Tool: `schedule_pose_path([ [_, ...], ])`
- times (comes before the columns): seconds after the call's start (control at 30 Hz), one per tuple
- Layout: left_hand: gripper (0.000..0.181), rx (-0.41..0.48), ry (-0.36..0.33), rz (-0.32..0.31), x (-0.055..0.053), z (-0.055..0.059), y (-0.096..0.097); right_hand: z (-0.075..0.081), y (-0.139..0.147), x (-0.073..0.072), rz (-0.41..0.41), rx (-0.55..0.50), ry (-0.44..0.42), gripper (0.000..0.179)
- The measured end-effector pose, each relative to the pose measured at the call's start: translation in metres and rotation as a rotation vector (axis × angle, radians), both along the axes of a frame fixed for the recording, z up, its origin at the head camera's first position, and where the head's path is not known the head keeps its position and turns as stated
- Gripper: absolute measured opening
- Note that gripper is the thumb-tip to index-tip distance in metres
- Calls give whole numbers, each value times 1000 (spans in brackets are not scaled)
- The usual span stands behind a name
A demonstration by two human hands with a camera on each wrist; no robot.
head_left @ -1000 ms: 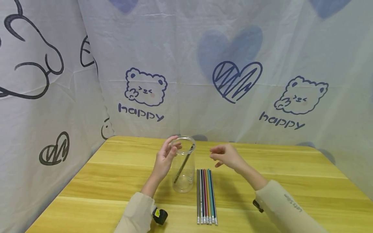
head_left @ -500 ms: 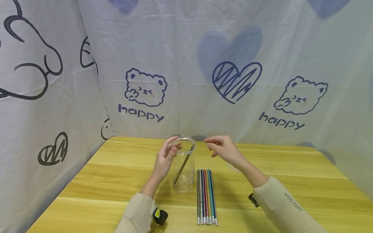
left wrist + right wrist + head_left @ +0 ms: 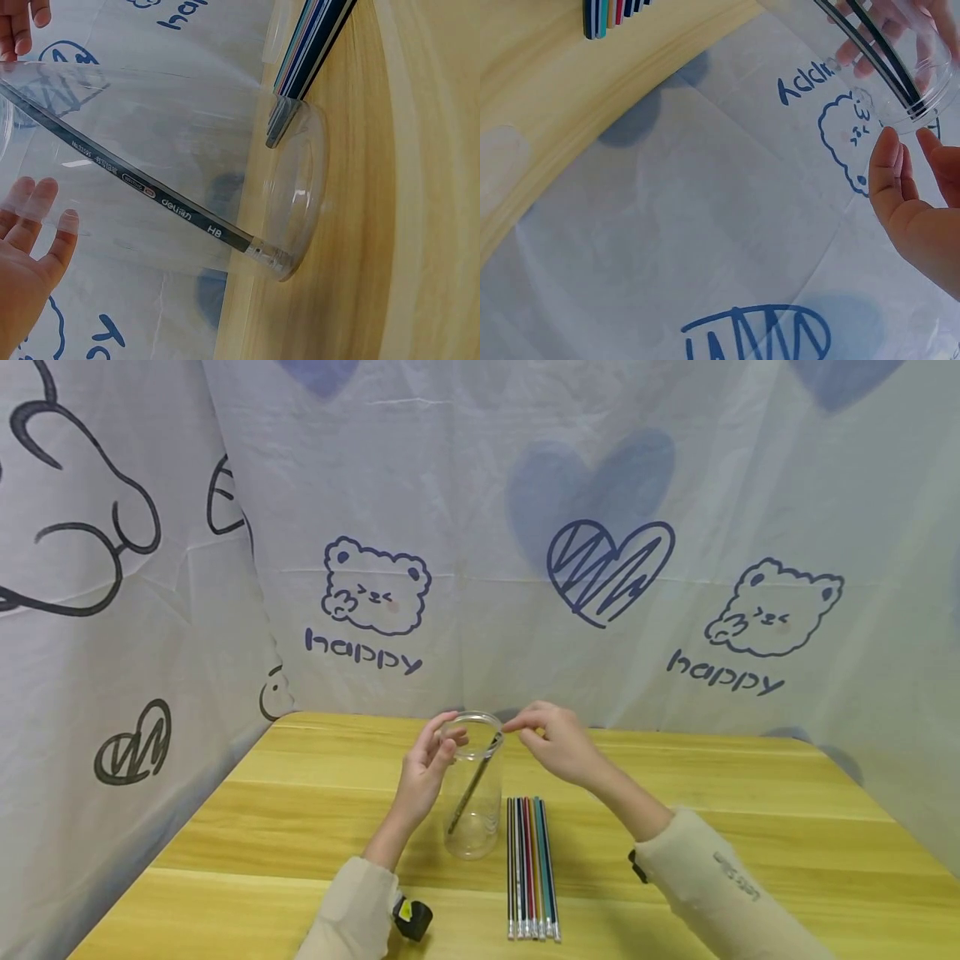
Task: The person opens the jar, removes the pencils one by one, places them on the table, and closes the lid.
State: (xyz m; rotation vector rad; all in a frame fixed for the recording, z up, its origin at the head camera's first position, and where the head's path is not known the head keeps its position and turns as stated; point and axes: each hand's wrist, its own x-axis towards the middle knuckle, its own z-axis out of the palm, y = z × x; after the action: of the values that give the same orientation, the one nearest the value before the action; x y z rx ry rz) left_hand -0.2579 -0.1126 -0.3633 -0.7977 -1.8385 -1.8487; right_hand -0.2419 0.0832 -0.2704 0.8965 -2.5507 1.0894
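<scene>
A tall clear plastic cup (image 3: 487, 810) stands upright on the table. My left hand (image 3: 423, 768) holds its upper left side, thumb in front, fingers seen through the wall behind. Inside leans a black pencil (image 3: 150, 187), marked HB, eraser end down and point near the rim. My right hand (image 3: 555, 743) is at the right of the rim; in the right wrist view its thumb and fingers (image 3: 889, 172) are apart, with nothing seen between them. Whether they touch the rim is unclear. Right of the cup lie several pencils (image 3: 531, 868) side by side, eraser ends toward me.
The yellow wood-grain table (image 3: 247, 860) reaches back to a white printed curtain (image 3: 487, 568), and another curtain panel hangs on the left. A faint clear disc (image 3: 506, 161), perhaps a lid, lies on the table beyond the pencil row.
My right hand has moved left and slightly up, from above the table right of the cup to its rim. The left hand, cup and pencils look unmoved.
</scene>
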Motion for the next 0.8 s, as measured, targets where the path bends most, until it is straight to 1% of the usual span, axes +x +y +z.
schedule_pose_path([
  [0.13, 41, -2, -2, -2, 0, 0, 0, 4, -4, 2, -8, 20, -14, 21],
  [0.23, 41, -5, 1, 4, 1, 0, 0, 6, -6, 2, -7, 54, -11, 21],
  [0.47, 40, -8, 3, 8, 3, 2, 0, 10, -10, 3, 20, 149, 46, 22],
  [0.57, 39, -7, -2, 9, 3, 2, 0, 11, -12, 3, 27, 177, 58, 24],
  [0.8, 39, -3, -13, 2, 2, 2, 0, 15, -21, 2, 35, 192, 79, 22],
])
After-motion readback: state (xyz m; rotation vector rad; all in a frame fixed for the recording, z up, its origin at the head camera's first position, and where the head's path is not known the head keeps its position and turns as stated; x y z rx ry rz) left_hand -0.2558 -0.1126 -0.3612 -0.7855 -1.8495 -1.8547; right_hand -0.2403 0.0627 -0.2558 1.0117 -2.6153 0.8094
